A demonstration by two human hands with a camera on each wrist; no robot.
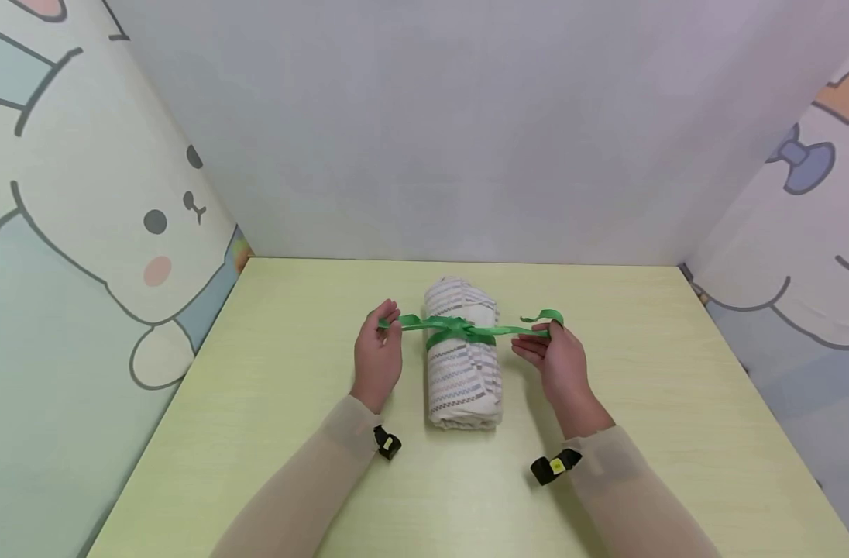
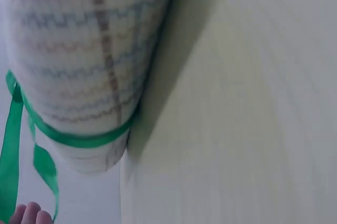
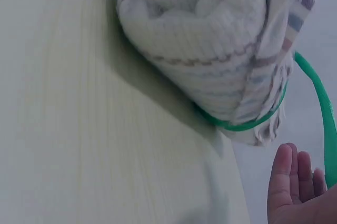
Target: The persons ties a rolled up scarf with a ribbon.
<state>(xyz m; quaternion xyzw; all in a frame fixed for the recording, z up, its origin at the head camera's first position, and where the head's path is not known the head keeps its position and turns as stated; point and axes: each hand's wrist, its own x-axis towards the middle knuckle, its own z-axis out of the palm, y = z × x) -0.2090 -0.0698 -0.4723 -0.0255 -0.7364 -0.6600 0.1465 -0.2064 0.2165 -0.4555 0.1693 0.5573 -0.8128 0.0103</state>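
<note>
A rolled white towel with striped patterns lies lengthwise on the table, a green ribbon tied round its upper part with a knot on top. To its left, my left hand pinches one ribbon end, which stretches from the knot. On the other side my right hand pinches the opposite end, with a loose tail curling above the fingers. Both ends are lifted off the towel. In the left wrist view the ribbon circles the towel's side; the right wrist view shows the towel's coiled end.
The pale wooden table spreads round the towel, with a grey wall at its back edge. Cartoon-printed panels stand along both sides. A small black camera is strapped at each wrist.
</note>
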